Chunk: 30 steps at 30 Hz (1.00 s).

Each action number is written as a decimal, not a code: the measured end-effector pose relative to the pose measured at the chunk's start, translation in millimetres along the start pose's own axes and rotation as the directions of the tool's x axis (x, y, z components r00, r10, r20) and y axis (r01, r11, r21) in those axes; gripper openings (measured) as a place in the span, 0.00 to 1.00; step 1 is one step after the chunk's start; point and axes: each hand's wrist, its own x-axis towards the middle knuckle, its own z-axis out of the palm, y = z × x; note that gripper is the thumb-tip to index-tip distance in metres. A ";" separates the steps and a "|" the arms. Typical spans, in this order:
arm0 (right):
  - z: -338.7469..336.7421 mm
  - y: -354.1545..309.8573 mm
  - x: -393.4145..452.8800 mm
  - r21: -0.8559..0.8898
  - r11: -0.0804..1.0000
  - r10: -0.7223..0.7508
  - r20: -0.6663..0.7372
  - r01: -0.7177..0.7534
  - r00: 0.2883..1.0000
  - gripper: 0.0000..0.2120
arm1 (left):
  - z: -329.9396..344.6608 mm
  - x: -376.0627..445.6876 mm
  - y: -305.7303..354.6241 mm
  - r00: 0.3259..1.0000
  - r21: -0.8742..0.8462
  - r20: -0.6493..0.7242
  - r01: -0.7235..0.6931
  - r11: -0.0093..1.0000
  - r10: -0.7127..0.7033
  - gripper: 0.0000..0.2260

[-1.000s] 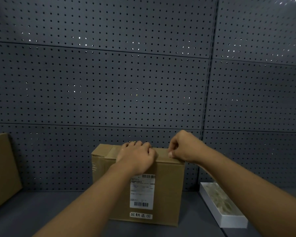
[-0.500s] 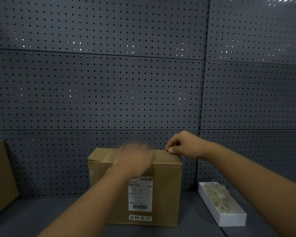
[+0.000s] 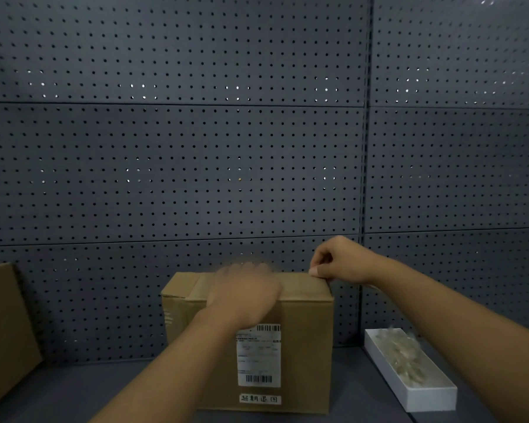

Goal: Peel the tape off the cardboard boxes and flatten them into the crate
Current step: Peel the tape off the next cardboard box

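White tray (image 3: 409, 392) beside cardboard box (image 3: 306, 346)

Dim grey pegboard wall (image 3: 196, 166)

Bare shelf floor (image 3: 110, 389) left of the box (image 3: 306, 346); right, the white tray (image 3: 409, 389) probably crowds passage.

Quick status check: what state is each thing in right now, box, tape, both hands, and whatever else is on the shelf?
Brown cardboard box with white shipping label: upright, top flaps closed.
Tape strip along the box top: still stuck down, as far as the view shows.
Left hand: blurred, on the box top; grip unclear.
Right hand: fingers pinched at the box's top right corner.
White rectangular tray: open-topped, holds pale crumpled material.
Second brown cardboard box: at the left edge, tilted.
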 end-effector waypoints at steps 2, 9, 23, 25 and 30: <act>-2.4 2.2 0.3 0.009 1.000 -0.007 -0.013 0.007 1.000 0.04 | 0.0 0.3 0.3 1.000 -0.003 0.000 0.002 1.000 -0.002 0.22; -10.9 3.5 -4.4 0.111 0.992 0.063 -0.023 -0.060 0.998 0.04 | 1.5 3.8 0.4 1.000 -0.007 -0.001 0.009 1.000 -0.009 0.22; -15.2 -3.2 -7.6 0.197 0.945 0.241 0.118 -0.260 0.963 0.14 | 1.7 4.0 -0.7 1.000 0.003 -0.007 -0.013 1.000 0.013 0.22; -13.5 -1.8 -7.4 0.231 0.927 0.271 0.139 -0.297 0.953 0.13 | 1.5 3.5 -0.8 1.000 0.006 -0.008 -0.015 1.000 0.015 0.22; -13.1 -0.7 -7.0 0.288 0.883 0.322 0.203 -0.371 0.925 0.10 | -0.1 1.7 -0.3 1.000 0.002 0.005 -0.016 1.000 0.016 0.21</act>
